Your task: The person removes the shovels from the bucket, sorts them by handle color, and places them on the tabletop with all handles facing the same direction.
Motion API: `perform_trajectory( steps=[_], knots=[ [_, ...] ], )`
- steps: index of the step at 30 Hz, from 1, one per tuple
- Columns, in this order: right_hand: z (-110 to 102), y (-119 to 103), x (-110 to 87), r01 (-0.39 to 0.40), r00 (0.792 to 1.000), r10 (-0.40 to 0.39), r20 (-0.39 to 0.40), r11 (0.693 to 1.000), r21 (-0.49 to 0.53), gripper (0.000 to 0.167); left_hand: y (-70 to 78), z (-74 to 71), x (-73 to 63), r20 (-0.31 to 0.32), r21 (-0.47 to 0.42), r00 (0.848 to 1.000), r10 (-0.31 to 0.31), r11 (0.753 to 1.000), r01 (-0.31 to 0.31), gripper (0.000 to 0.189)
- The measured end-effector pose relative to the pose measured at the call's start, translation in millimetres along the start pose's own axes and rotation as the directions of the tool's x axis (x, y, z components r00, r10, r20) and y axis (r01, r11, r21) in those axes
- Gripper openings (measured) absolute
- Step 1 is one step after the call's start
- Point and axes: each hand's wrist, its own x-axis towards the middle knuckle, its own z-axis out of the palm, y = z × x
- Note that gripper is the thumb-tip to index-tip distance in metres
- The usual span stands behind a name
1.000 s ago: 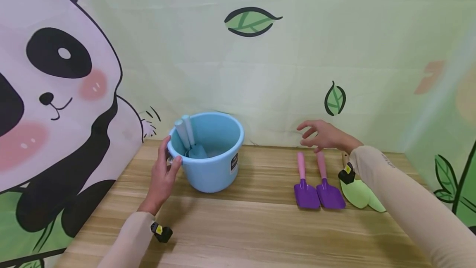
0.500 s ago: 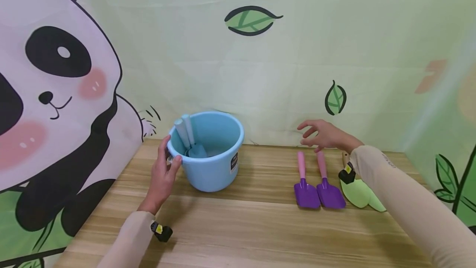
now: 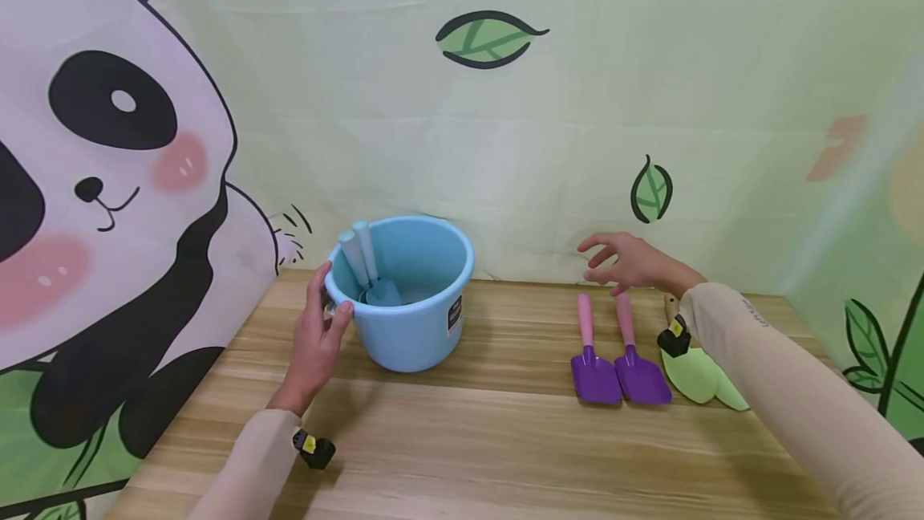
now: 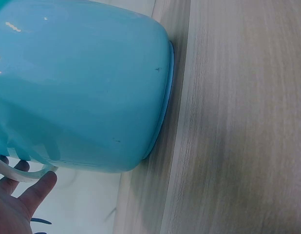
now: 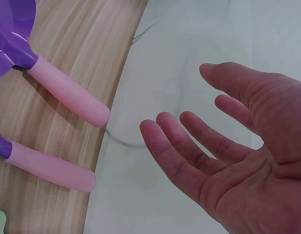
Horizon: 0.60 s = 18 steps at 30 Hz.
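A light blue bucket (image 3: pixel 407 335) stands upright on the wooden table. Two light blue toy shovels (image 3: pixel 384 293) lean inside it against the left wall, handles above the rim. My left hand (image 3: pixel 315 343) holds the bucket's left side at the rim; in the left wrist view its thumb and fingers (image 4: pixel 36 194) are at a pale curved band on the bucket. My right hand (image 3: pixel 628 262) hovers, fingers loosely bent and holding nothing, beyond the pink handle ends of two purple shovels (image 3: pixel 596 379) lying side by side. The right wrist view shows its palm (image 5: pixel 248 187) apart from the pink handles (image 5: pixel 70 92).
Pale green tools (image 3: pixel 690 374) lie right of the purple shovels, partly hidden by my right sleeve (image 3: pixel 780 392). A backdrop (image 3: pixel 534 143) with a panda and leaves rises behind the table (image 3: pixel 476 456). Bare wood lies between bucket and shovels.
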Motion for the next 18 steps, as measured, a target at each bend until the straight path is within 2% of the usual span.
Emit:
perform_trajectory(
  steps=[18],
  knots=[
    [-0.5,2.4,-0.4,-0.005,1.000,0.005,0.005,1.000,0.013,0.054,1.1,-0.1,0.4,0.001,-0.003,1.000,0.007,1.000,-0.007,0.063]
  ],
)
